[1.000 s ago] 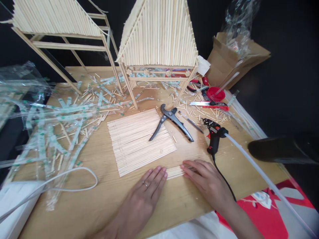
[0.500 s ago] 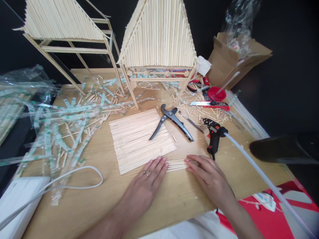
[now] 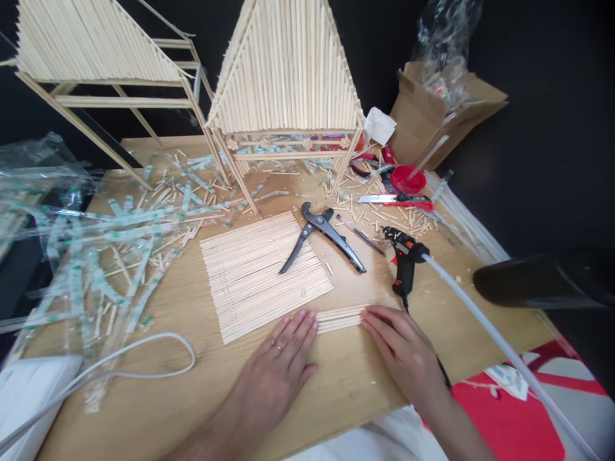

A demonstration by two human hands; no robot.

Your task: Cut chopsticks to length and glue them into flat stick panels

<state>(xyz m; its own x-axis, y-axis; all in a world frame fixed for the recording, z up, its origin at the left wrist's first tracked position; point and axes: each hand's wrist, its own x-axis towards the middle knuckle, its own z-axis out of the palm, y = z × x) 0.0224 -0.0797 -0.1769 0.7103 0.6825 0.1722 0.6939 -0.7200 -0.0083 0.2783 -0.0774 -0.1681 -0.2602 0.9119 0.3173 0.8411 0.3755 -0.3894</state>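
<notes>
Several thin wooden sticks point(image 3: 340, 319) lie side by side on the table between my hands. My left hand point(image 3: 283, 358) rests flat over their left ends, fingers stretched out, a ring on one finger. At the right ends, my right hand point(image 3: 401, 342) has its fingers pressed together on the sticks. Just beyond lies a flat panel of joined sticks point(image 3: 254, 282). A black-handled cutter point(image 3: 327, 234) rests with one arm on that panel. To the right stands a black hot glue gun point(image 3: 404, 262) with a long glue stick in its back.
Two stick-built house models, the nearer one point(image 3: 288, 77) central, stand at the back. Plastic wrappers point(image 3: 96, 250) and stick offcuts litter the left. A utility knife point(image 3: 396, 200), red dish point(image 3: 407, 179), cardboard box point(image 3: 423, 109) and dark cylinder point(image 3: 538, 282) are on the right.
The view has shifted slightly, moving the scene to the left. My left thumb now shows, spread out from the fingers. My right hand stays at the sticks' right ends.
</notes>
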